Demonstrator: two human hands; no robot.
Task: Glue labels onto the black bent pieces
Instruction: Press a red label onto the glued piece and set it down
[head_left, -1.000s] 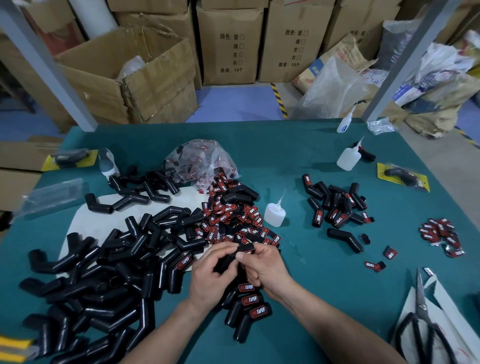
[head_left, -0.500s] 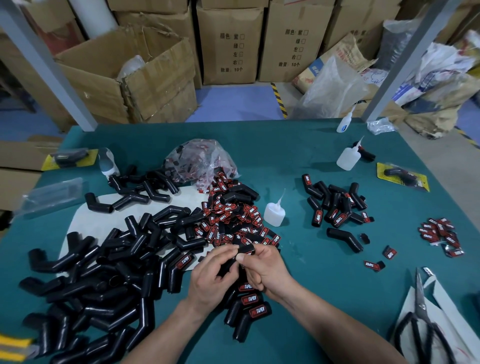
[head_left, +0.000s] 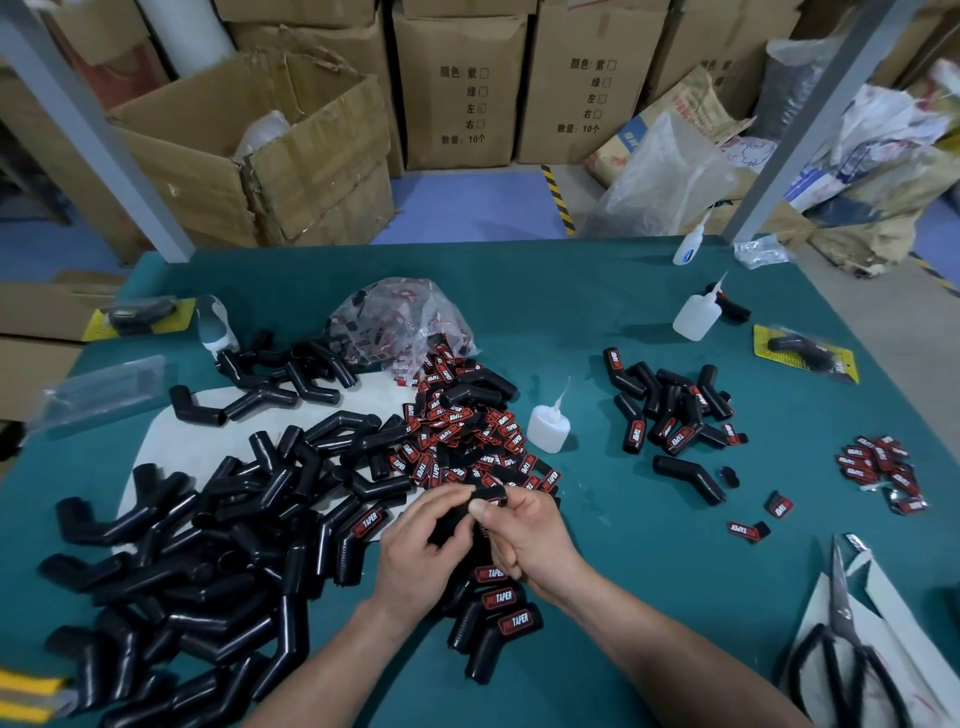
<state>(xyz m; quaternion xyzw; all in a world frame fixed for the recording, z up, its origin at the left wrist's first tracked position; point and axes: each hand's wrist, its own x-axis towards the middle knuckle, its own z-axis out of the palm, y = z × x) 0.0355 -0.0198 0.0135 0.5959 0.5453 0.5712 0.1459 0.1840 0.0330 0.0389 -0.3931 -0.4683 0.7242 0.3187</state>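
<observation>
Lower centre: left hand (head_left: 415, 551) and right hand (head_left: 530, 535) both pinch one bent piece (head_left: 488, 496), probably pressing its label down; next, lay it aside.

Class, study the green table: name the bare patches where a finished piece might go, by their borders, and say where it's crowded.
Bare: the far table strip between the label bag and the right glue bottle; the near stretch between the right hand and the scissors. Crowded: the left side, under the heap of black bent pieces and loose labels.
</observation>
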